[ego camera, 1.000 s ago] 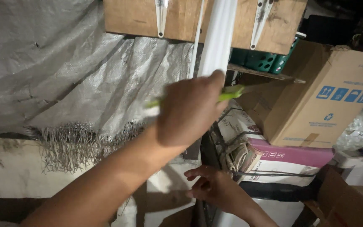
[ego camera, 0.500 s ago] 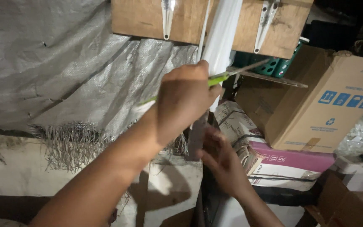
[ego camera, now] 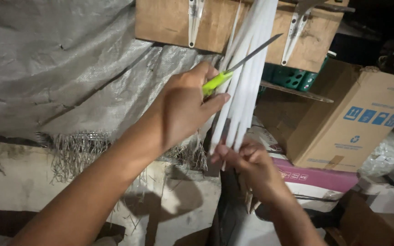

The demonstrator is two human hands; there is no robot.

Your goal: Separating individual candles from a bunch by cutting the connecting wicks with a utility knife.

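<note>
Head view | left hand clenched on green-handled knife, blade angled toward 2 o'clock across white strips; right hand pinching strips' lower ends at 6 o'clock; cardboard box at 3 o'clock

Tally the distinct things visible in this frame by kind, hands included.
Hands: 2 (left hand, right hand)
Green-handled knife: 1
Bundle of white strips: 1
Metal brackets: 2 ()
Cardboard box: 1
Green basket: 1
Total: 8
</note>
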